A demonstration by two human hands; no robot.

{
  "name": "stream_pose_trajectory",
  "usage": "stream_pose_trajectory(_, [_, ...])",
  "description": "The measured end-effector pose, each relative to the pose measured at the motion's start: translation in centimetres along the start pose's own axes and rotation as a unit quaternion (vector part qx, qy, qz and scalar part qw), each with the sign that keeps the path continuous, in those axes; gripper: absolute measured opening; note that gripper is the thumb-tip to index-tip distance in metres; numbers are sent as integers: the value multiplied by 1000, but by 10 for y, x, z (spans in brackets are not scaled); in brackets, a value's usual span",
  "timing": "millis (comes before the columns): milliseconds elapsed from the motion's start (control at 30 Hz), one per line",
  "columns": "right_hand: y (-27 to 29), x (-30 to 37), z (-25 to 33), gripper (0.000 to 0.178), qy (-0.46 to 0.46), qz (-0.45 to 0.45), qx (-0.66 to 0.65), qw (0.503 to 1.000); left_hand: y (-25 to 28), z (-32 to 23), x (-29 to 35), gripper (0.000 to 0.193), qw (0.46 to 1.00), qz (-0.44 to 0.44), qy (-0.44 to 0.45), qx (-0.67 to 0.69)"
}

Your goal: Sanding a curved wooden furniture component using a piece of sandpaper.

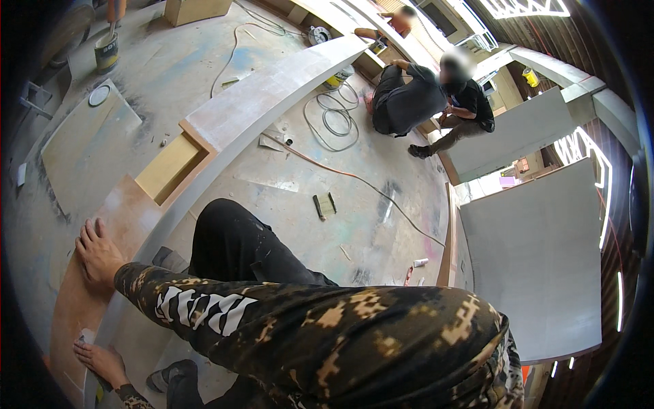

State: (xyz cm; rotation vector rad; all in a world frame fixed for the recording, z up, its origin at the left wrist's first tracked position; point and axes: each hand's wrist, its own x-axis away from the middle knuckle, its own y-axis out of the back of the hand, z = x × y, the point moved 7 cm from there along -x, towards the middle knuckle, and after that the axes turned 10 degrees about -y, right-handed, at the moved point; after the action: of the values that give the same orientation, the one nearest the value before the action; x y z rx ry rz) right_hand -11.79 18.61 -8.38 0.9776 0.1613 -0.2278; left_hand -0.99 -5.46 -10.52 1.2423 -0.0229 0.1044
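A long curved wooden panel (126, 204) runs from the lower left toward the far middle, its top brownish close to me and whitish farther off. My right hand (100, 258) lies flat on the brown part, fingers spread. Nearer the bottom edge, my left hand (102, 361) rests at the panel's edge with its fingers together over a small whitish piece (86, 335); most of that piece is hidden. A rectangular opening (169, 167) with a yellowish inside is cut into the panel beyond my right hand. My camouflage sleeve (327, 334) crosses the lower view.
Two people (415, 95) crouch at the far right of the panel, and another person (400, 24) is behind them. A coiled hose (337, 119) and a cable (368, 183) lie on the floor. A paint can (106, 53) stands far left. Large grey panels (535, 266) stand at right.
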Motion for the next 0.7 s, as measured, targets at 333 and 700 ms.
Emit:
stream_pose_trajectory(333, [9, 0, 3, 71, -1, -1, -21, 1000, -6, 4, -1, 99, 1000, -8, 1, 7])
stream_pose_trajectory(700, [7, -1, 0, 70, 1, -5, -5, 1000, -13, 4, -3, 100, 999, -27, 1, 17])
